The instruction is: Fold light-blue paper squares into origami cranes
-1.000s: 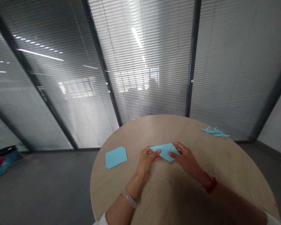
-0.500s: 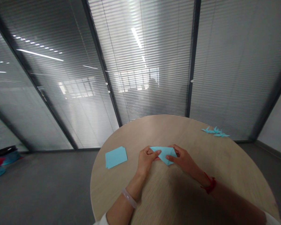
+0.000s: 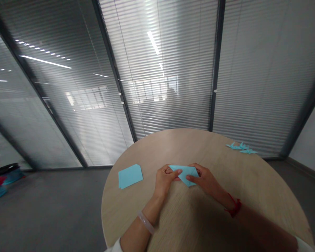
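Pinching the folded blue origami paper (image 3: 186, 174), the left hand (image 3: 165, 181) and right hand (image 3: 202, 180) are holding it; uneven pressure could be slipping its edges apart.

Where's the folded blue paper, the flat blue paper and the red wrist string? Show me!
folded blue paper (image 3: 187, 172): head view, on the middle of its top side.
flat blue paper (image 3: 130, 176): head view, on the middle of the paper.
red wrist string (image 3: 235, 206): head view, on the band around the wrist.
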`<state>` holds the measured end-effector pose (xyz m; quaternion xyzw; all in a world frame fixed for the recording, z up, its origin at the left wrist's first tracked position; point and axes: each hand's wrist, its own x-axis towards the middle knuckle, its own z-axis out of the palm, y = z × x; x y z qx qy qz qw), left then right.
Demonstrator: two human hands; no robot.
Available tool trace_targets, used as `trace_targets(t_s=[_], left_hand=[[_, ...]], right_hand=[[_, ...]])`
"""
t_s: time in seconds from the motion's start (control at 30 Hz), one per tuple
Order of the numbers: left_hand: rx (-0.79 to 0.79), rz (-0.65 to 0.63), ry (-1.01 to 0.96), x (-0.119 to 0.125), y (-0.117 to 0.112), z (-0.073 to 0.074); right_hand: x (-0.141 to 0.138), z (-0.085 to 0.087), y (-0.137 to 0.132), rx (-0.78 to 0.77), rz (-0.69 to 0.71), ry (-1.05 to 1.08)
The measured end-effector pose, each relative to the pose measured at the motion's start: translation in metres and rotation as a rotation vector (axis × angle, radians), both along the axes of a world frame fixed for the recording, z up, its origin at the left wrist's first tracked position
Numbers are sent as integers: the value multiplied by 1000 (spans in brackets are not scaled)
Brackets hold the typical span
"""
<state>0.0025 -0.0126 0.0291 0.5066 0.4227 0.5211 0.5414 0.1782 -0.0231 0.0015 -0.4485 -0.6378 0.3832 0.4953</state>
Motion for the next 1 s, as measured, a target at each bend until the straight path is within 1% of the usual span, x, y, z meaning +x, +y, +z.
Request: trace_targets(t_s=[0.2, 0.3, 0.4, 0.6, 0.73, 1.0], left_hand=[[55, 58, 70, 0, -2, 4], [69, 54, 88, 1, -2, 3], [65, 16, 55, 3, -1, 3], [10, -98, -114, 0, -2, 5], [-6, -100, -167, -3, -2, 4], [-7, -112, -177, -3, -1, 1]], right_hand=[[-3, 0, 0, -29, -15, -16], [-4, 1, -2, -16, -38, -56], [-3, 1, -2, -6, -52, -73], [0, 0, -1, -4, -55, -71], [-1, 0, -1, -17, -45, -62], [0, 1, -2, -10, -44, -81]])
